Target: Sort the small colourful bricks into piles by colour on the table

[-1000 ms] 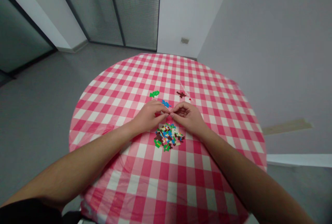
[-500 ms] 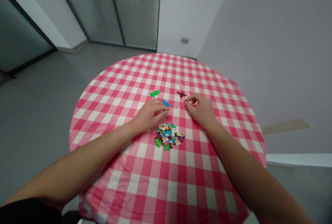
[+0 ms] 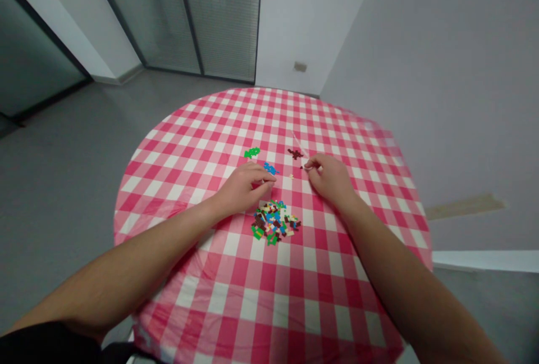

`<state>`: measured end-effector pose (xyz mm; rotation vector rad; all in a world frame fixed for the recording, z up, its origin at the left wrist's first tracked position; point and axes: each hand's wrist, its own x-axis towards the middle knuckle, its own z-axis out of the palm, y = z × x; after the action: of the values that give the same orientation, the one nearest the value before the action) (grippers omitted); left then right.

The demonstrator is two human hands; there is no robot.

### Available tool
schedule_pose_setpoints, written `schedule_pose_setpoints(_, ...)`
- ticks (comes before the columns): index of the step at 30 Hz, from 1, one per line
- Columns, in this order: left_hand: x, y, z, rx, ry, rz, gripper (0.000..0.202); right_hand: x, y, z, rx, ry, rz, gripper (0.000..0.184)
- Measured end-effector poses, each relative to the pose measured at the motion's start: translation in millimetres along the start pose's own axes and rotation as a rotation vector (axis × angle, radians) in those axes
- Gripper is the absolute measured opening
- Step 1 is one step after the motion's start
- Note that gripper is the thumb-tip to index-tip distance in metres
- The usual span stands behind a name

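Just below our fingers [image 3: 269, 180], on the near side, lay a heap of mixed mini bricks [image 3: 274, 222] on the checked worktop [image 3: 269, 302]. A blue cluster [image 3: 271, 169] sat just beyond them, with a green cluster [image 3: 251, 153] and a brown cluster [image 3: 295, 154] farther out. Our right hand [image 3: 330, 180] pressed thumb and forefinger together, and our left hand [image 3: 241, 189] curled; we could not tell whether either held a piece. Bricks this small seemed to call for steady fingertip pressure.

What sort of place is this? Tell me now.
Probably an office or meeting room: glass partition walls with blinds, a plain grey floor, and a round table under a pink checked cloth.
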<state>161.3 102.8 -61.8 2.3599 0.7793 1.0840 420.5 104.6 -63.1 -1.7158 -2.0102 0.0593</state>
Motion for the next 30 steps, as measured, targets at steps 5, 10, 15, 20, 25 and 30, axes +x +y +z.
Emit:
schedule_pose_setpoints(5, 0, 0, -0.4, 0.007, -0.003, -0.005, 0.013, -1, -4, -2, -0.044, -0.079, -0.062, 0.019)
schedule_pose_setpoints(10, -1, -1, -0.5, 0.009, 0.001, -0.015, 0.013, 0, -10, 1, -0.065, -0.126, -0.075, 0.029)
schedule_pose_setpoints(15, -1, -1, -0.2, 0.014, -0.008, -0.018, 0.014, 0, -16, 2, -0.062, -0.158, -0.082, 0.036)
schedule_pose_setpoints(20, 0, -1, 0.6, 0.012, 0.002, -0.030, 0.014, -1, -16, 3, -0.047, -0.130, -0.111, 0.035)
schedule_pose_setpoints(25, 1, 2, -2.3, -0.025, -0.092, -0.057, 0.021, 1, -10, 4, -0.037, -0.136, -0.137, 0.037)
schedule_pose_setpoints(30, 2, 8, -7.6, -0.052, -0.226, -0.052, 0.024, -2, -14, -5, 0.082, -0.175, -0.254, 0.022)
